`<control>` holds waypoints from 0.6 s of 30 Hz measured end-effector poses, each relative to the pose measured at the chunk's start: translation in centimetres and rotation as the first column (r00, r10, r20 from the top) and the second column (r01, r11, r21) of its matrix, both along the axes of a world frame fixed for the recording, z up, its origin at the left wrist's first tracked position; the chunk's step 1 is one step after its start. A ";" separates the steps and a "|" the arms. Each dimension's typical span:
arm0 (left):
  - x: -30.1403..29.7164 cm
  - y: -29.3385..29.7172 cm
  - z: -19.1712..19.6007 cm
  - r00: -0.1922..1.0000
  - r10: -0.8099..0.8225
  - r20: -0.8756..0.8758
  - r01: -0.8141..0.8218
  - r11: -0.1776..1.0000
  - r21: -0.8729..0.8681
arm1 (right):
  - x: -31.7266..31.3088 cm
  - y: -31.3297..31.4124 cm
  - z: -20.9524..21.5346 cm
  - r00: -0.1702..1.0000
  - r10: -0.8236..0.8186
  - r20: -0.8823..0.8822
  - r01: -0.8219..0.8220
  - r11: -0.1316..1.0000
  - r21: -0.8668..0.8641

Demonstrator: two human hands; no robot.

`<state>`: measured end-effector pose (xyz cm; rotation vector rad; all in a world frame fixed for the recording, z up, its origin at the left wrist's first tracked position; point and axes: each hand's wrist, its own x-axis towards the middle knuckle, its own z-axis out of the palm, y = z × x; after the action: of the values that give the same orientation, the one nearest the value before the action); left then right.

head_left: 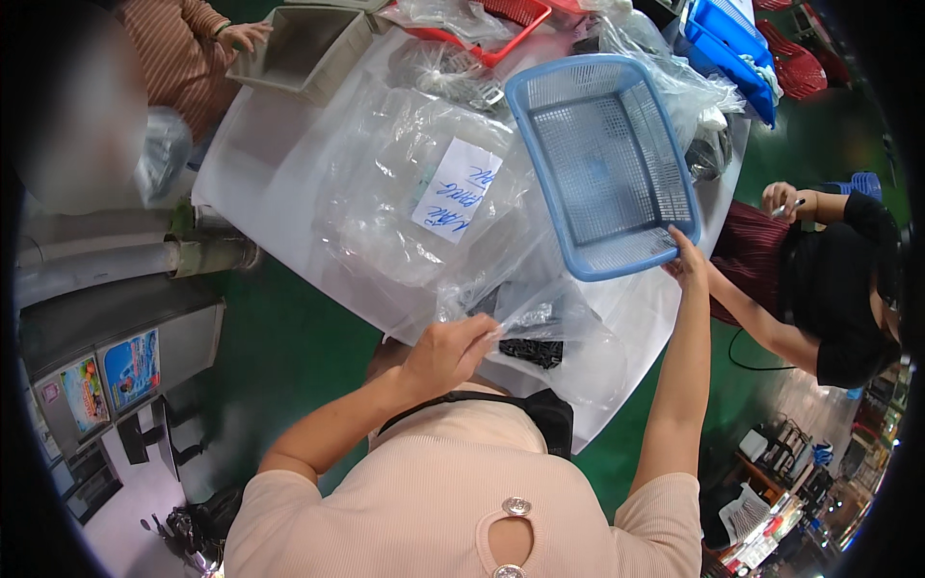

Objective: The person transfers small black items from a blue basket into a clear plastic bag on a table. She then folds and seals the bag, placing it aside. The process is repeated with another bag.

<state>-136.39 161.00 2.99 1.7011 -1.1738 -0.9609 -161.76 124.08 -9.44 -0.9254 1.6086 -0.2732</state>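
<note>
My left hand [449, 356] pinches the edge of a clear plastic bag [544, 306] at the near side of the table. Small black pieces [530, 353] show through the plastic just right of that hand. With my right hand [688, 262] I grip the near right corner of a blue mesh basket [631, 267], thumb over its rim. The basket is tilted toward me and its mesh floor shows. Left of it lies a large clear plastic bag [376, 226] with a white handwritten paper [457, 189] on it.
On the white-covered table [265, 144] stand a grey bin [318, 72] and a red basket [525, 29] at the back. A blue basket [732, 53] sits back right. One person's hand [246, 37] touches the bin; another person [829, 279] is at right, holding a pen-like object.
</note>
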 end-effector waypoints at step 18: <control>7.5 -1.6 -8.6 0.510 0.276 0.815 -0.129 0.961 -0.245 | 23.3 20.0 3.9 0.819 0.559 0.125 -0.543 0.827 -0.144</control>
<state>-128.85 159.37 -5.59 2.1807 -1.5266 0.2179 -138.48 144.11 -5.50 -1.3713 1.1190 -0.0192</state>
